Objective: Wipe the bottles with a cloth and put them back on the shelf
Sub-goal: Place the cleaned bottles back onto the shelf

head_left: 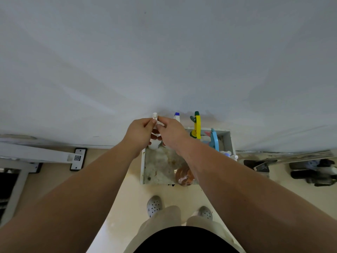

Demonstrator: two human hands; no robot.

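A small white hook [155,116] is fixed to the wall above the shelf. Both my hands are raised to it: my left hand [141,133] and my right hand [172,133] each pinch the top of a white cloth [154,145] right at the hook. Most of the cloth is hidden behind my fingers, and only its lower end shows. Below stands a low grey shelf [160,165] with a stained top. On it are a clear bottle with brown contents [184,177], a white bottle with a blue cap [176,116], a yellow spray bottle [197,127] and a blue spray bottle [214,139].
Small white bottles [227,154] stand at the shelf's right corner. A white frame with a QR label [77,157] lies on the floor at left. A metal bar [291,157] and dark items [313,172] sit at right. My feet in grey clogs [154,205] stand before the shelf.
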